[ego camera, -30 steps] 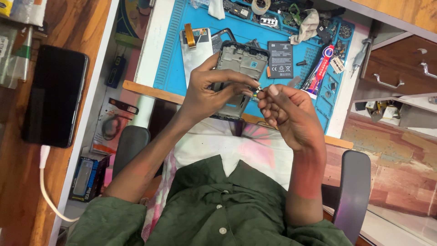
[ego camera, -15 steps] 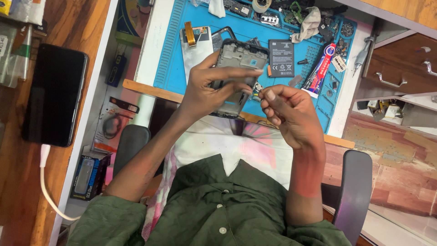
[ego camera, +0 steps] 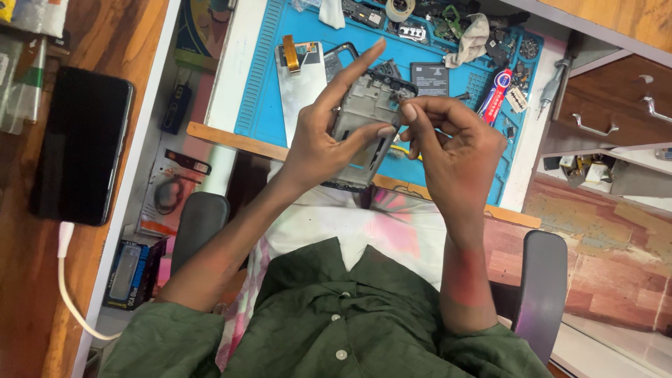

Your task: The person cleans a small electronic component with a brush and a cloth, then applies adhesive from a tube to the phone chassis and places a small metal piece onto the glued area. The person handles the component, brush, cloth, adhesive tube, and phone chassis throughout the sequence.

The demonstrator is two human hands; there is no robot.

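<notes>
My left hand [ego camera: 323,143] grips an opened phone body [ego camera: 365,112], a grey inner frame with its back removed, held tilted above the blue work mat [ego camera: 260,84]. The left index finger stretches up along its left edge and the thumb presses across its middle. My right hand [ego camera: 448,143] is at the phone's upper right corner, thumb and forefinger pinched together against the frame. Whether a small part sits in that pinch I cannot tell.
On the mat lie a detached screen panel [ego camera: 299,77], a black battery [ego camera: 429,78], a red-and-blue tube [ego camera: 494,91], a cloth [ego camera: 470,40], tape and small parts. A black phone [ego camera: 82,143] on a white cable rests on the wooden surface at left. Open drawers stand at right.
The right hand has risen from beside the phone's lower right edge to its upper right corner. The left hand has lifted the phone slightly and extended its index finger.
</notes>
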